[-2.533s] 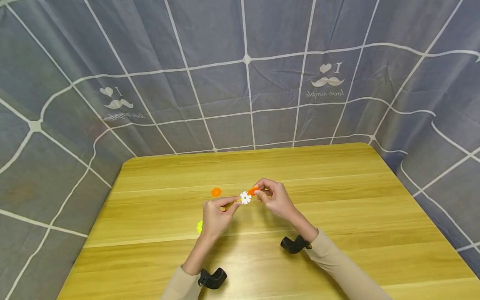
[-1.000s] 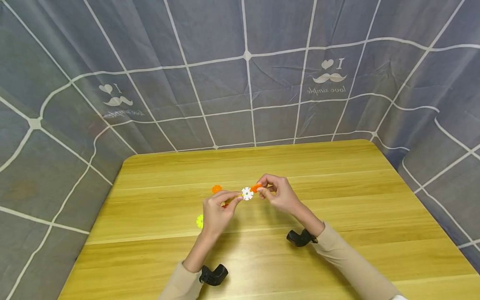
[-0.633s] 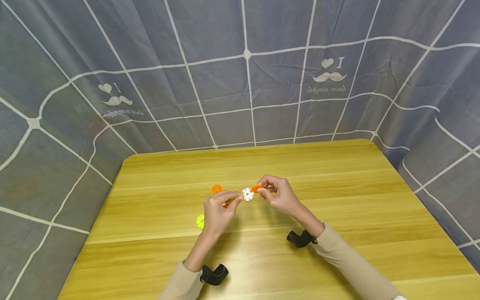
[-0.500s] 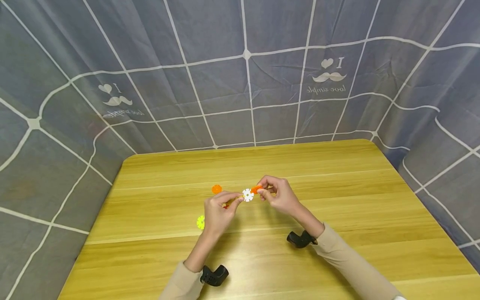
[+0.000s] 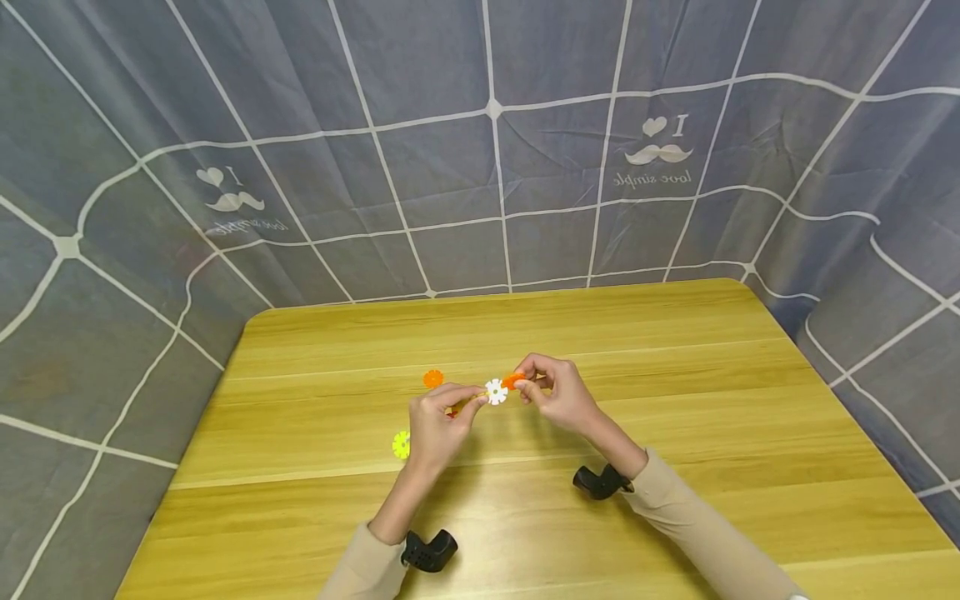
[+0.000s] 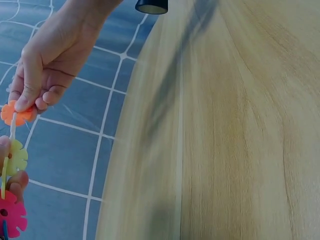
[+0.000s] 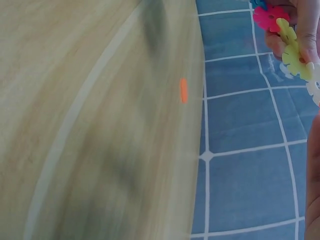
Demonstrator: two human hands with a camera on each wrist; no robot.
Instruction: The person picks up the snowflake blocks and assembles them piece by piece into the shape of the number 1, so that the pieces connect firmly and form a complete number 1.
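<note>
My left hand (image 5: 437, 427) pinches a yellow snowflake disc (image 6: 18, 157) in a chain of notched plastic discs. A pink disc (image 7: 270, 18) and a bit of a blue disc (image 7: 258, 3) trail from the chain on the left hand's side. At its other end a white disc (image 5: 496, 392) faces the head camera. My right hand (image 5: 557, 394) pinches an orange disc (image 5: 513, 381) between thumb and fingers, its edge against the white one. How deep the notches of these two sit in each other I cannot tell.
On the wooden table (image 5: 637, 350) lie a loose orange disc (image 5: 432, 379) beyond the left hand and a yellow-green disc (image 5: 401, 444), partly hidden behind that hand. A grey checked curtain (image 5: 420, 183) surrounds the table's far side and flanks.
The head view has shifted slightly. Both hands and the chain have moved a little to the right since the oldest frame, then sunk slightly within the last second. Both grips look the same.
</note>
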